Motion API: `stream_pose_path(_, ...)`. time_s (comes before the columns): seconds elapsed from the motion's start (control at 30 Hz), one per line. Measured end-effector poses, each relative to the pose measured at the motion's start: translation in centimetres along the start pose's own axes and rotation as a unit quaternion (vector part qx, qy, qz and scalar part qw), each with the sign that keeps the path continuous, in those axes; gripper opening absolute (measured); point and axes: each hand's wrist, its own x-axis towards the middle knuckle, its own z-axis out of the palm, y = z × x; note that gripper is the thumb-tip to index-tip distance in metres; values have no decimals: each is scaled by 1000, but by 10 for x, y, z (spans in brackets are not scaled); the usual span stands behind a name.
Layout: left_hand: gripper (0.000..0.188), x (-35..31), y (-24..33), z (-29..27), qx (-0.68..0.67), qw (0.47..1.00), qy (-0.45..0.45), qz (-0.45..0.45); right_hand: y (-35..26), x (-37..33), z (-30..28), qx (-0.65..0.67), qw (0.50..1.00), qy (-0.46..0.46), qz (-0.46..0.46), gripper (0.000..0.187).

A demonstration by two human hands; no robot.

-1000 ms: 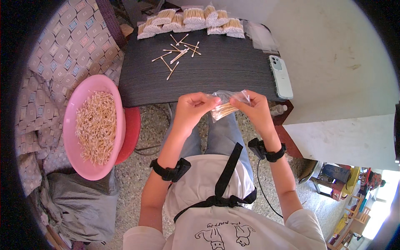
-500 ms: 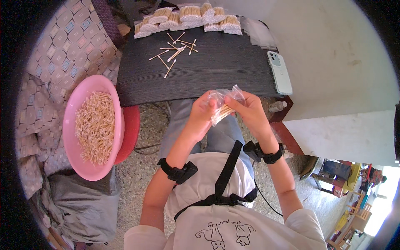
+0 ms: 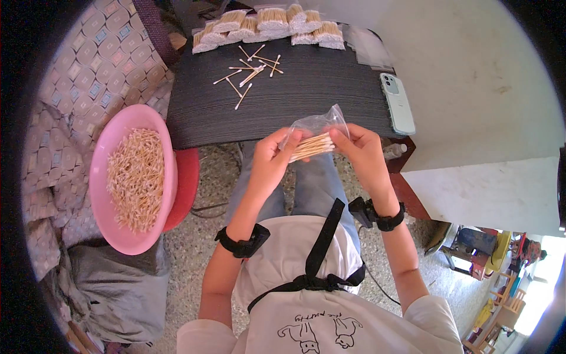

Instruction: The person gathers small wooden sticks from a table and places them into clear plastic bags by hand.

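Note:
Between my two hands I hold a clear plastic bag of cotton swabs (image 3: 313, 146), just off the near edge of the black table. The swabs lie side by side along the bag's lower part, and its loose upper part stands up crumpled. My left hand (image 3: 272, 160) is closed on the bag's left end, thumb on top. My right hand (image 3: 361, 152) pinches the right end near the white cotton tips. Several loose cotton swabs (image 3: 252, 75) lie scattered on the table beyond. A pink basin (image 3: 100, 194) full of loose swabs stands at my left.
Filled swab bags (image 3: 272, 20) are piled along the far edge of the table (image 3: 200, 121). Flat empty plastic bags (image 3: 370, 48) lie at the far right corner. A pale phone (image 3: 398, 105) rests at the right edge, beside the wall. A red stool (image 3: 187, 183) shows under the basin.
The bag has turned so the swabs lie nearly level, and it is spread wider. My hands have moved slightly apart, the left one to the left.

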Motion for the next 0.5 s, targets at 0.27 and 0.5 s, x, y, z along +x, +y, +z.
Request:
stream_pose_path(0.27,37,-1,0,11,-90,996,4,-17,11,3,-12,7,992,-116,49,23)
stream_pose_path(0.5,40,-2,2,10,-89,995,-1,-46,16,-1,-2,103,986,-118,60,23)
